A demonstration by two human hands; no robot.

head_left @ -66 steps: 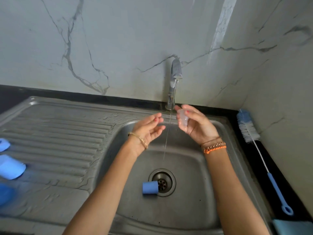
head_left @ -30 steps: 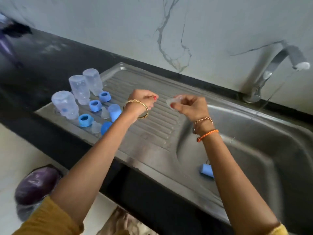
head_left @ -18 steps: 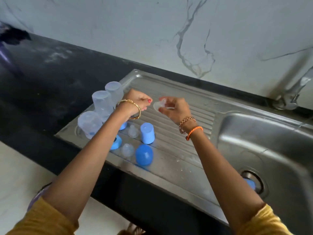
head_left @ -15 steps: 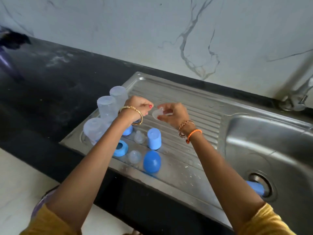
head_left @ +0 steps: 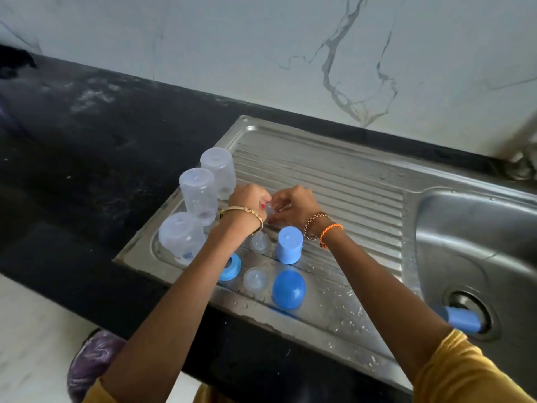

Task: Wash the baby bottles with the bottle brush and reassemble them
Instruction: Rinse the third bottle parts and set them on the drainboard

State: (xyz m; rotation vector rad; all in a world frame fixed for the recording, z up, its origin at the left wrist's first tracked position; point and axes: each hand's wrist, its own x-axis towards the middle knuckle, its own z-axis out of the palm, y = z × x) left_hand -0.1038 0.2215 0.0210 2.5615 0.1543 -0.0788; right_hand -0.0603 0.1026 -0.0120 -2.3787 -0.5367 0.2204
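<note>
At mid-frame both hands meet over the drainboard [head_left: 334,181]: the right hand [head_left: 293,206] has its fingers curled round a clear teat [head_left: 270,209], and the left hand [head_left: 248,199] seems to pinch it too, fingers bent. Three bottles [head_left: 199,193] stand upside down at their left. A blue cap [head_left: 462,318] lies in the sink [head_left: 476,228] at the drain, lower right.

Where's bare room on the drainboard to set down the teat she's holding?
Free: the ribbed drainboard between the hands and the sink basin, and the wet front strip right of the round blue cap. Crowded: the left end, with three upturned bottles, teats, blue ring.
</note>
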